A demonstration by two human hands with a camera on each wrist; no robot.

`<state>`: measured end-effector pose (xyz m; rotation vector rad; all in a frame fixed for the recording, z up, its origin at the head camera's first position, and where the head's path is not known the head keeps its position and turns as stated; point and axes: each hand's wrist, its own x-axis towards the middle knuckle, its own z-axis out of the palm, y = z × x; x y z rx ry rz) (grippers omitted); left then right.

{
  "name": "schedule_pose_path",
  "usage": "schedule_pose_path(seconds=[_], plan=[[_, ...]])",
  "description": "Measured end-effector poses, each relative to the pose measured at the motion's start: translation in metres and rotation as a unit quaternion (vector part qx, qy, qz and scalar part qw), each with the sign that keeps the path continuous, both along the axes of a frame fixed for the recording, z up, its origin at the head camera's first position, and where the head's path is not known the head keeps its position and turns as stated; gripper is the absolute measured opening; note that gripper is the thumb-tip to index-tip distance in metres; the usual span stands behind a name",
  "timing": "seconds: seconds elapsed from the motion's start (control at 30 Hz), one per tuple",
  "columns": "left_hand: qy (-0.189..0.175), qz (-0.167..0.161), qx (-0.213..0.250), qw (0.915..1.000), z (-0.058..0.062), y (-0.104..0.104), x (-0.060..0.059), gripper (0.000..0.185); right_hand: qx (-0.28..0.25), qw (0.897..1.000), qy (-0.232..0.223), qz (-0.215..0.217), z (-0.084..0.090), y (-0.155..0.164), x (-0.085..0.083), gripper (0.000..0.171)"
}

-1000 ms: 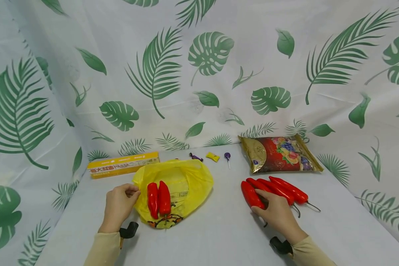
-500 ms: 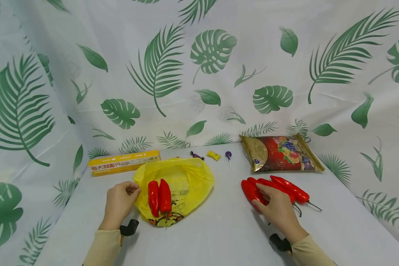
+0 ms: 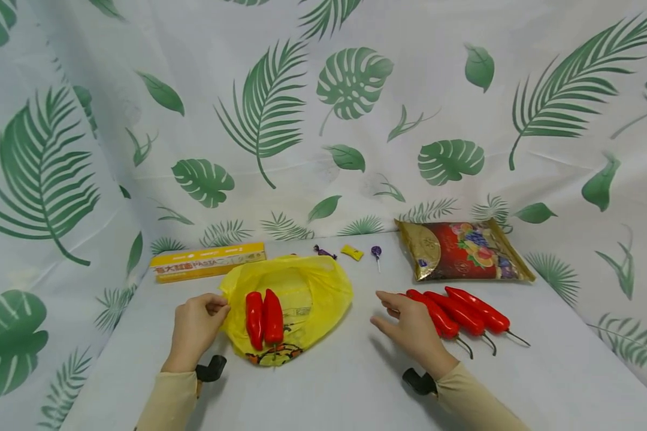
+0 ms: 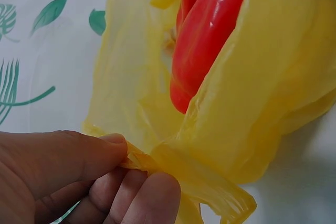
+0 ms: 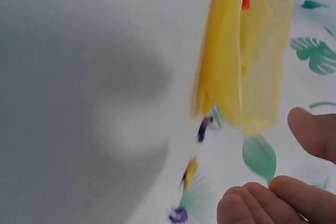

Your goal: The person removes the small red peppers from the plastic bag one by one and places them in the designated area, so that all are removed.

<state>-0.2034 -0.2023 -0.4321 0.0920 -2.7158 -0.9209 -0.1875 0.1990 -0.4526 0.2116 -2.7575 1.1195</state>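
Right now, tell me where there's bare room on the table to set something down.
The widest bare patch is the near strip of table in front of the yellow bag and the three loose red peppers. The right hand hovers in the gap between them. The back is crowded: pasta box, candies, snack bag.

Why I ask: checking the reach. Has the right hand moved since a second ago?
Yes. The right hand left the red peppers and shifted left, toward the yellow bag.

Head cam high; wrists close-up.
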Motion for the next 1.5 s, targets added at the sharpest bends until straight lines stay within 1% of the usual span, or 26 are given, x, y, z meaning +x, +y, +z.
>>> schedule_pose_path(seconds=[0.2, 0.3, 0.4, 0.53, 0.63, 0.77, 0.87, 1.03, 1.17, 1.33, 1.5], plan=[[-0.005, 0.001, 0.002, 1.0, -0.001, 0.0, 0.0, 0.011, -0.05, 0.997, -0.013, 0.049, -0.008, -0.033, -0.015, 0.055], [-0.008, 0.004, 0.003, 1.0, -0.002, 0.0, 0.0, 0.011, -0.074, 0.993, -0.018, 0.088, -0.011, -0.053, -0.021, 0.055], [-0.011, 0.005, 0.004, 0.9999, -0.003, -0.002, 0.0, 0.012, -0.089, 0.986, -0.022, 0.137, -0.013, -0.073, -0.025, 0.056], [-0.013, 0.006, 0.002, 0.9999, -0.003, -0.003, -0.001, 0.011, -0.092, 0.977, -0.054, 0.186, -0.018, -0.102, -0.033, 0.059], [-0.01, 0.006, 0.004, 0.9999, -0.002, -0.002, -0.002, 0.011, -0.091, 0.972, -0.091, 0.199, -0.021, -0.123, -0.04, 0.064], [-0.011, 0.005, 0.011, 0.9999, -0.002, -0.001, 0.0, 0.01, -0.101, 0.965, -0.142, 0.195, -0.025, -0.148, -0.045, 0.07], [-0.015, 0.008, 0.011, 0.9998, -0.002, 0.0, 0.001, 0.01, -0.106, 0.964, -0.162, 0.185, -0.026, -0.163, -0.046, 0.077], [-0.017, 0.011, 0.013, 0.9997, -0.002, 0.0, 0.002, 0.011, -0.078, 0.972, -0.148, 0.167, -0.025, -0.18, -0.043, 0.088], [-0.018, 0.013, 0.013, 0.9997, -0.002, -0.001, 0.002, 0.01, -0.056, 0.976, -0.139, 0.159, -0.022, -0.188, -0.04, 0.091], [-0.016, 0.013, 0.013, 0.9997, -0.002, -0.001, 0.002, 0.01, -0.047, 0.978, -0.132, 0.155, -0.021, -0.19, -0.038, 0.087], [-0.018, 0.013, 0.013, 0.9997, -0.002, -0.002, 0.002, 0.01, -0.078, 0.975, -0.137, 0.158, -0.021, -0.187, -0.039, 0.076]])
